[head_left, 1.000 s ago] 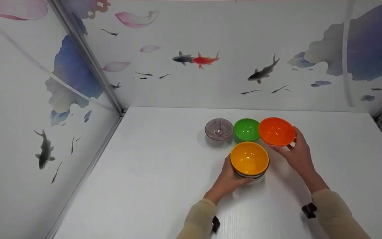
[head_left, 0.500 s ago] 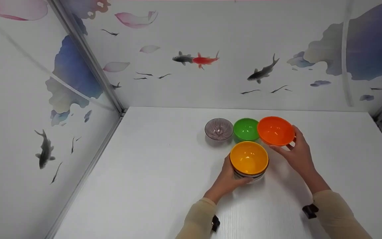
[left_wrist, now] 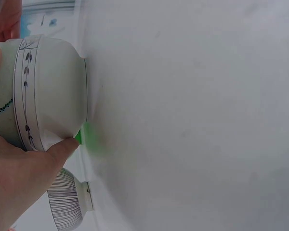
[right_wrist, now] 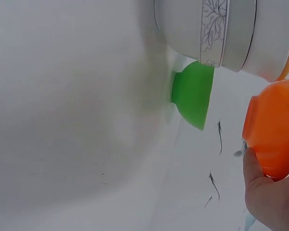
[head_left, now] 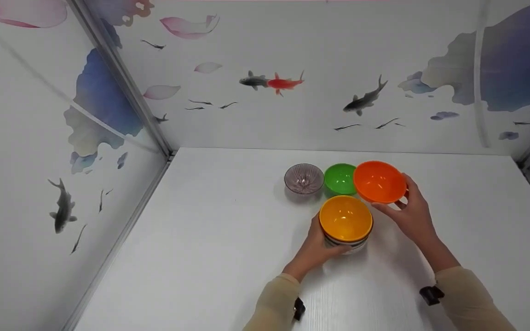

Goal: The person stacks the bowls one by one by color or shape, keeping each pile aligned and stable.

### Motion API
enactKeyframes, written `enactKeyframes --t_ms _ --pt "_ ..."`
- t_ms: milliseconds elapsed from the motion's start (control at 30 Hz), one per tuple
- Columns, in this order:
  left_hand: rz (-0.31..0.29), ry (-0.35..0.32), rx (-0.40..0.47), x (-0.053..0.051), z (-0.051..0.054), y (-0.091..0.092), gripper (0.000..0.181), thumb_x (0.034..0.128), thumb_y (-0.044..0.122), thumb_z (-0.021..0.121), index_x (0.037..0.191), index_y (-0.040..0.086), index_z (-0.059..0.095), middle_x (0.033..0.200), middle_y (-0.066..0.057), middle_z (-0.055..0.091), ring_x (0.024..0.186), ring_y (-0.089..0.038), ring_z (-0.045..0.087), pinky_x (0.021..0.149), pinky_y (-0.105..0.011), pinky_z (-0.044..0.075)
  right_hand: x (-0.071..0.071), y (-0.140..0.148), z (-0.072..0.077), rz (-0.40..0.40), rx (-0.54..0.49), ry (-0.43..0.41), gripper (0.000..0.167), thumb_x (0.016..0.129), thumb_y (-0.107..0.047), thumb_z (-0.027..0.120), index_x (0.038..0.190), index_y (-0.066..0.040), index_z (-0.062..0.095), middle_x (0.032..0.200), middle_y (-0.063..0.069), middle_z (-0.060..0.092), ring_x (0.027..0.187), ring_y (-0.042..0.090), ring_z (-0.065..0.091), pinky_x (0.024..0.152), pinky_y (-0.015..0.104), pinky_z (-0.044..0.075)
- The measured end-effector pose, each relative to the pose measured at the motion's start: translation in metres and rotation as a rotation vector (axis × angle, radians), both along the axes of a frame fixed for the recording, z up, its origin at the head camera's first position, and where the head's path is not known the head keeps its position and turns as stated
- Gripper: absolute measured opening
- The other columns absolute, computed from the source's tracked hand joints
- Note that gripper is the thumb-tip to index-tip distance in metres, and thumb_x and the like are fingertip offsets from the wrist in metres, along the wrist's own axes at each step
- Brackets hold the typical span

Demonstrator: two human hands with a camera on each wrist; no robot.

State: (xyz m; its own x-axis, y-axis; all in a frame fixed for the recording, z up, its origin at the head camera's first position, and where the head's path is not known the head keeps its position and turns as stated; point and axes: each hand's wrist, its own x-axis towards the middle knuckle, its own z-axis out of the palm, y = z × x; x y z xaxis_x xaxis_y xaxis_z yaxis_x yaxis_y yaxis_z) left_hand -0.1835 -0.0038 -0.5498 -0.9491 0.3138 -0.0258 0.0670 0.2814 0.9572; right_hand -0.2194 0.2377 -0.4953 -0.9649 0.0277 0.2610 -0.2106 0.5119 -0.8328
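My left hand grips the side of a stack of nested bowls, thumb toward the front. A yellow bowl tops the stack; patterned white bowls sit beneath it, the lowest at or very near the table. Raised off the table, an orange bowl is held by its side in my right hand, thumb low on its wall. In the head view it overlaps the right edge of a small green bowl. That bowl stands on the table behind the stack, also visible in the right wrist view.
Left of the green bowl stands a purplish ribbed bowl, whose striped outside shows in the left wrist view. The white table meets a painted back wall and a side wall on the left.
My right hand has carried the orange bowl slightly left, so it covers more of the green bowl. The left hand and its stack have hardly moved.
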Motion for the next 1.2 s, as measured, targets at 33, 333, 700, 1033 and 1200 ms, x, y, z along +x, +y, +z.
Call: enactKeyframes --t_ms 33,333,700,1033,1200 --pt "-0.002 0.002 0.002 0.0 0.0 0.0 0.107 0.0806 0.033 0.083 0.158 0.023 0.01 0.16 0.005 0.027 0.148 -0.013 0.03 0.126 -0.041 0.025 0.001 -0.001 0.001 0.003 -0.002 0.004 0.095 0.086 -0.031 0.079 0.156 -0.005 0.021 0.155 0.019 0.038 0.135 0.04 0.044 0.101 0.055 0.047" --pt "0.0 0.0 -0.013 0.0 0.0 0.001 0.105 0.0811 0.032 0.083 0.157 0.025 0.011 0.16 0.007 0.027 0.148 -0.012 0.03 0.126 -0.041 0.025 0.006 -0.005 0.004 0.022 0.011 0.041 0.094 0.086 -0.028 0.079 0.155 -0.001 0.022 0.153 0.02 0.041 0.133 0.038 0.048 0.096 0.05 0.047" --pt "-0.004 0.015 -0.008 0.0 -0.001 0.001 0.104 0.0811 0.032 0.083 0.156 0.029 0.011 0.158 0.009 0.028 0.147 -0.011 0.03 0.126 -0.041 0.025 0.012 -0.009 0.007 0.036 0.005 0.041 0.093 0.086 -0.027 0.079 0.156 -0.004 0.023 0.153 0.018 0.041 0.133 0.036 0.048 0.096 0.012 0.045" --pt "-0.01 0.022 0.008 -0.001 -0.003 0.001 0.103 0.0812 0.033 0.083 0.156 0.031 0.012 0.155 0.014 0.029 0.144 -0.005 0.031 0.126 -0.037 0.024 0.021 -0.021 0.01 0.061 0.01 0.038 0.095 0.085 -0.027 0.08 0.156 -0.003 0.022 0.153 0.018 0.042 0.131 0.035 0.05 0.099 0.02 0.048" --pt "-0.01 0.023 0.007 0.0 -0.001 -0.001 0.104 0.0816 0.033 0.083 0.156 0.033 0.01 0.155 0.014 0.03 0.144 -0.006 0.032 0.126 -0.038 0.024 0.026 -0.027 0.008 0.08 0.016 0.047 0.095 0.083 -0.025 0.082 0.156 -0.003 0.024 0.152 0.018 0.043 0.131 0.034 0.05 0.099 0.022 0.049"
